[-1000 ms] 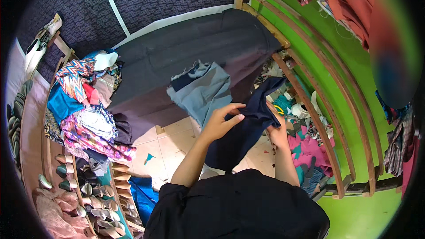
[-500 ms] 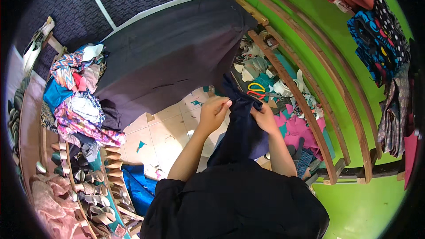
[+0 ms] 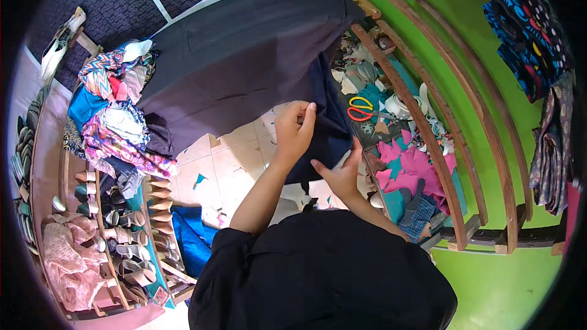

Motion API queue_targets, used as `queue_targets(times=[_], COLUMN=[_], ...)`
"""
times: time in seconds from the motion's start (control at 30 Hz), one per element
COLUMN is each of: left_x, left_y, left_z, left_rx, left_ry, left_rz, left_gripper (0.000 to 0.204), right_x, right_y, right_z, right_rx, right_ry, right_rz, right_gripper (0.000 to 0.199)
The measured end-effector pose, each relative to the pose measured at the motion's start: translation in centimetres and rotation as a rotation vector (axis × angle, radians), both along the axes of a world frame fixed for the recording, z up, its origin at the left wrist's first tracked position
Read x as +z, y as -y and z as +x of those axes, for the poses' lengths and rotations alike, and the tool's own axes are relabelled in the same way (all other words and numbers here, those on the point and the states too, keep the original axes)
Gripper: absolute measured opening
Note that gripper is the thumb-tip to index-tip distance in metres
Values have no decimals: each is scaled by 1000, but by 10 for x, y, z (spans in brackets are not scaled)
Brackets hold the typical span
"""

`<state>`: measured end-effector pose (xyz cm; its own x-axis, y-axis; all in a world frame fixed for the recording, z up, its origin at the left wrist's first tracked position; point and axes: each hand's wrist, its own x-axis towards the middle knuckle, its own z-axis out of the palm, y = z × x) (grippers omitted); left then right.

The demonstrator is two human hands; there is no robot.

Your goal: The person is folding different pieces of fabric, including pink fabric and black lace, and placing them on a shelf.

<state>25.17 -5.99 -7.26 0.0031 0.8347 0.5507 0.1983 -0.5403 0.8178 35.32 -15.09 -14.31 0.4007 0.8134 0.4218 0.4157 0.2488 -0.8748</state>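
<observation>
A dark navy cloth [image 3: 329, 128] hangs in front of me, its upper part against the large black cloth [image 3: 244, 55] spread out ahead. At the navy cloth's left edge, my left hand [image 3: 295, 131] is closed, fingers curled, pinching the fabric near its fingertips. Lower down, my right hand [image 3: 341, 172] is open at the lower right edge of the cloth, thumb stretched apart from the fingers, the fingers touching the fabric's edge. Scissors with red and yellow handles [image 3: 361, 109] lie just right of the cloth among scraps.
Wooden rails [image 3: 416, 122] run along the right side above pink scraps [image 3: 406, 168]. A heap of patterned cloths [image 3: 119, 128] sits at the left, over racks of shoe lasts [image 3: 131, 238]. Blue fabric [image 3: 192, 241] lies on the tiled floor [image 3: 235, 162]. Folded cloths [image 3: 529, 55] hang at far right.
My right hand has moved down and left, its grip loosened into spread fingers. My left hand has risen a little. The navy cloth's lower part has swung up and no longer hangs over my lap.
</observation>
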Motion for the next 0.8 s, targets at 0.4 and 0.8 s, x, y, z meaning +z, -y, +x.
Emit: queue_targets(times=[0.4, 0.8], left_x=[41, -22], left_y=[-39, -92], left_z=[-38, -200], left_rx=[181, 466], left_ry=[366, 340], left_rz=[-42, -114], left_gripper=[20, 25], right_x=[-111, 78], right_y=[-41, -109], right_z=[18, 47], right_rx=[244, 497], right_ry=[177, -1066], right_rz=[-417, -163], right_gripper=[31, 24])
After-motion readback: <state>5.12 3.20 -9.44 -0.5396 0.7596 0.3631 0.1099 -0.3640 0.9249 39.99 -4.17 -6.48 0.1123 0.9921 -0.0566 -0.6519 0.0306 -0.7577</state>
